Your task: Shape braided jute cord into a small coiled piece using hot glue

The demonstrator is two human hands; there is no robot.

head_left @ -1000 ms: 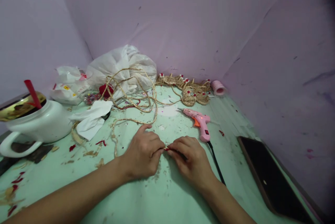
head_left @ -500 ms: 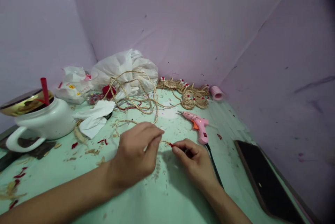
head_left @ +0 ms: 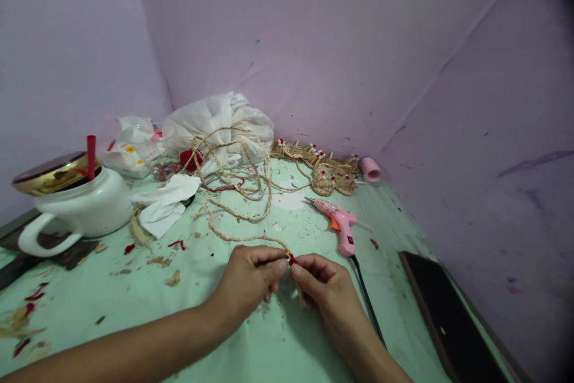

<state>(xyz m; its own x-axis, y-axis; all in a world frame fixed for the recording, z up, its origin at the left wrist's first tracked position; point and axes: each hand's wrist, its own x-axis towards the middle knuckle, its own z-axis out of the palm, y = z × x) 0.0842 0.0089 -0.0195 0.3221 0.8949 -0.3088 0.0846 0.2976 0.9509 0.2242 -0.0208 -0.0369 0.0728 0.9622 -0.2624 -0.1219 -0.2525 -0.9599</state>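
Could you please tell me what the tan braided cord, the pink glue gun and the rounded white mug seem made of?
Tan braided cord: probably matte plant fibre; its twisted strands look coarse.
Pink pistol-shaped glue gun: likely smooth plastic, given its moulded shell, with a grey, seemingly metal nozzle.
Rounded white mug: perhaps glazed ceramic, from its soft shine; plastic remains possible.

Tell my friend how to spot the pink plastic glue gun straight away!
On the pale green tabletop, look just beyond the person's right hand. The pink plastic glue gun lies there, a thin black cable trailing from it. Unlike the pink hollow cylinder farther back, it has an orange trigger and a pointed metal nozzle.
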